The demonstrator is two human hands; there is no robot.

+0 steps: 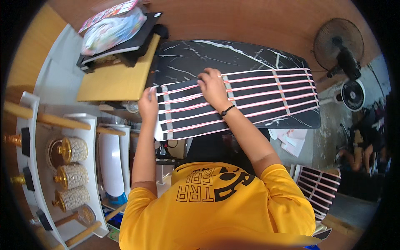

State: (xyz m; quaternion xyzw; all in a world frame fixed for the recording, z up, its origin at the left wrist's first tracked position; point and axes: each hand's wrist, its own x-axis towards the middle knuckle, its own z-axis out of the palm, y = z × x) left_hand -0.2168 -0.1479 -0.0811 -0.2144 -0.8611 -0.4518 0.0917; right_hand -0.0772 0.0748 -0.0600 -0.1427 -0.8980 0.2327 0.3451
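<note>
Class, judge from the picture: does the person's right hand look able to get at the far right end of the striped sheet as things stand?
Probably yes. The right hand rests mid-sheet on the striped sheet, and nothing lies on the sheet between it and the right end; the arm would need stretching.

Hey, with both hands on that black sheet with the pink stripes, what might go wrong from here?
The black sheet with pink and white strips hangs past the near-left edge of the black marble-patterned table, so it may slide off if released. The left hand grips only its left end while the right hand presses mid-sheet; uneven pull might skew or crease the strips.
</note>
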